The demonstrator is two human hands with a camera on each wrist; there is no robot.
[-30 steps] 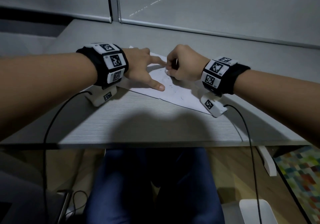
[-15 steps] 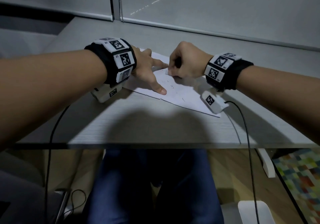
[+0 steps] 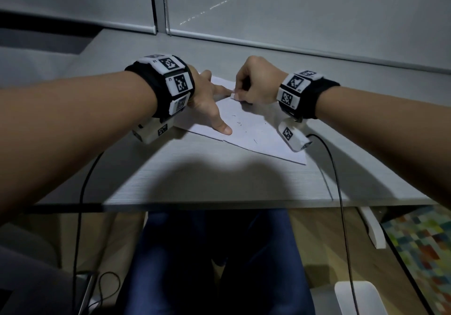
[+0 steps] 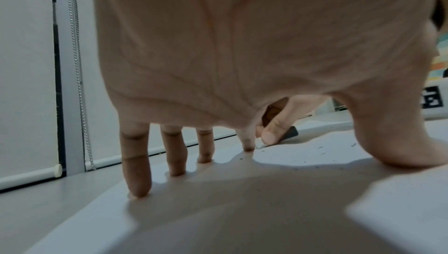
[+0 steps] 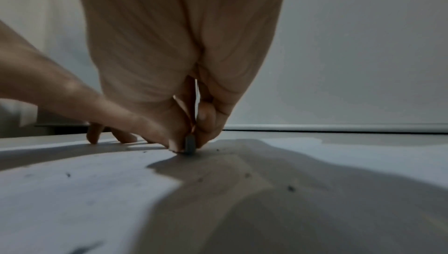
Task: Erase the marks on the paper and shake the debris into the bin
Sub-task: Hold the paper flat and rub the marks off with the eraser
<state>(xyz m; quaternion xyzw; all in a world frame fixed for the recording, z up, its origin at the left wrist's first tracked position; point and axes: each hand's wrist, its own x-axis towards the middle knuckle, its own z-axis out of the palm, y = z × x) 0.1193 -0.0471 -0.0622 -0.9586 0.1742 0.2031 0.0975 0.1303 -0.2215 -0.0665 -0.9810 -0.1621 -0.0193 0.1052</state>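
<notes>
The paper (image 3: 251, 129) lies flat on the surface (image 3: 207, 180), a white sheet set at an angle, its near right corner pointing toward the surface's near edge. In the head view the left hand (image 3: 207, 97) is spread wide on the sheet's left part, thumb stretched toward the near side and forefinger pointing right, the fingertips pressing the sheet down. The right hand (image 3: 256, 83) is bunched just right of that forefinger, its fingers curled tight round a small eraser (image 3: 234, 96) whose pale end touches the paper near its far edge. A few dark crumbs (image 3: 240, 122) lie scattered on the sheet between the two hands. Each wrist carries a black band with checkered marker tiles, and a dark cable (image 3: 341, 192) runs from the right wrist over the near edge of the surface. Low on the right, on the floor, stands a white bin (image 3: 353, 295), only partly seen.

From the left wrist view, the left hand (image 4: 242, 66) shows its fingers (image 4: 137, 172) straight and splayed, the tips planted on the paper (image 4: 303, 156). Beyond the forefinger, the right hand's thumb pinches the eraser (image 4: 288, 132), a dark sleeve with a white tip on the sheet.

From the right wrist view, the right hand (image 5: 184, 66) pinches the eraser (image 5: 189, 145) between thumb and fingers, its end down on the paper (image 5: 84, 191), with dark crumbs (image 5: 290, 188) strewn near it.
</notes>
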